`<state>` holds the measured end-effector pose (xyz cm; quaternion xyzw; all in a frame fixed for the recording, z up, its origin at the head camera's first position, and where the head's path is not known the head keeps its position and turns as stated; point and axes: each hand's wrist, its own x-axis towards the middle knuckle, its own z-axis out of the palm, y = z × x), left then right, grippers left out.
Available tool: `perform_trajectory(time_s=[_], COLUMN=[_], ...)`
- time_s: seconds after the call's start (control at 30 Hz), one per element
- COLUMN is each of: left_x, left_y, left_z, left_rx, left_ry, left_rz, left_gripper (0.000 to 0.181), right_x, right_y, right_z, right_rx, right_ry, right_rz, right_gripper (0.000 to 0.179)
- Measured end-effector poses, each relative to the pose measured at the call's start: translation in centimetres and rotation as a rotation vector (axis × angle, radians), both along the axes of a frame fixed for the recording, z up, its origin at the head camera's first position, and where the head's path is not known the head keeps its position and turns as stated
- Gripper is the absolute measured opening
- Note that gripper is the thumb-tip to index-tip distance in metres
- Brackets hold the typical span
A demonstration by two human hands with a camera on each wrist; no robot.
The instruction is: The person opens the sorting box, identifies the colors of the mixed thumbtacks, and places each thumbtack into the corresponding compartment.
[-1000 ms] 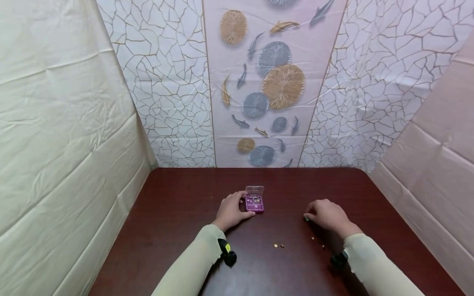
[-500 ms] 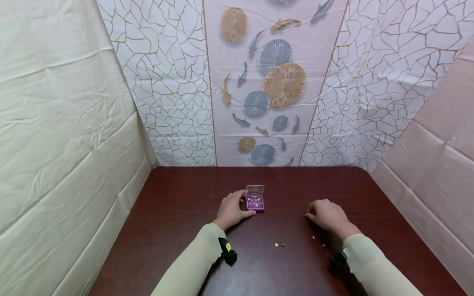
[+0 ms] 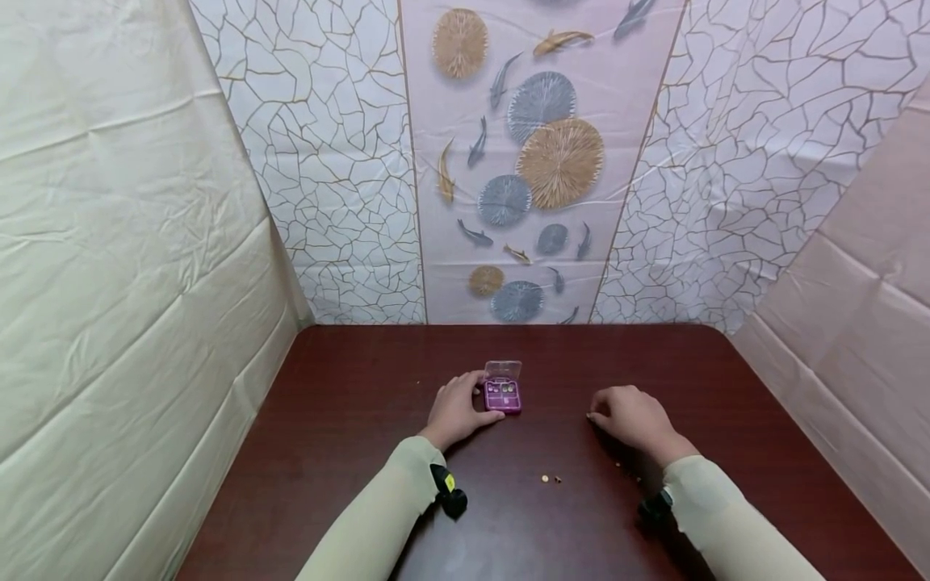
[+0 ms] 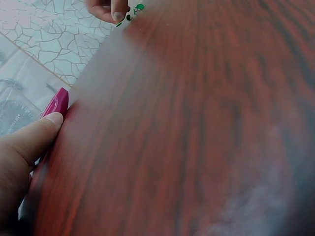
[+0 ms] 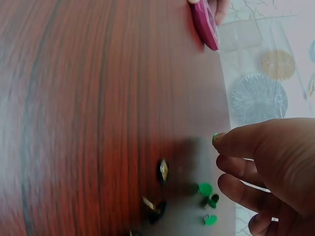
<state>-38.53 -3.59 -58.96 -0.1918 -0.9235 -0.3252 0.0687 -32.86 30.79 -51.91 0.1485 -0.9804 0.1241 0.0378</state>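
Note:
A small purple box (image 3: pixel 503 401) stands on the table with its clear lid (image 3: pixel 503 369) raised. Several small pieces lie in its compartments, too small to identify. My left hand (image 3: pixel 456 411) grips the box's left side, thumb at the front corner; the left wrist view shows the thumb against the purple edge (image 4: pixel 59 102). To the right, my right hand (image 3: pixel 634 418) is just over the table, a tiny green piece (image 5: pixel 214 135) pinched at its fingertips, mostly hidden by the thumb. Below those fingers lie several green round-headed studs (image 5: pixel 205 189).
A small gold disc (image 3: pixel 545 478) and a dark-and-gold bit (image 3: pixel 558 479) lie nearer the front of the brown table (image 3: pixel 363 379). More dark-and-gold pieces (image 5: pixel 163 170) lie near my right hand. Patterned cloth (image 3: pixel 349 161) hangs behind the table's far edge.
My right hand has shifted a little left, toward the box, and slightly away from me. The left hand keeps its hold on the box. The head view has tilted slightly.

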Motion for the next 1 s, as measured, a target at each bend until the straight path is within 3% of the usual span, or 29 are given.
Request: perform_trajectory(time_s=[0.3,0.73,1.0], left_x=[0.0,-0.2,-0.2], left_y=[0.0,0.0,-0.3], left_z=[-0.2,-0.1,0.0], left_rx=[-0.009,-0.021,-0.018], left_ry=[-0.001,-0.004,0.000], left_rz=[-0.001,0.004,-0.005], left_gripper=[0.084,0.082,0.083], right_x=[-0.4,-3.9,-5.5], right_y=[-2.7,-10.4,-12.9], right_z=[-0.5,1.2,0.9], right_rx=[-0.015,0.000,0.017], right_ry=[-0.016,0.042,0.064], right_rz=[0.044,0.095,0.146], right_gripper=[0.010,0.009,0.005])
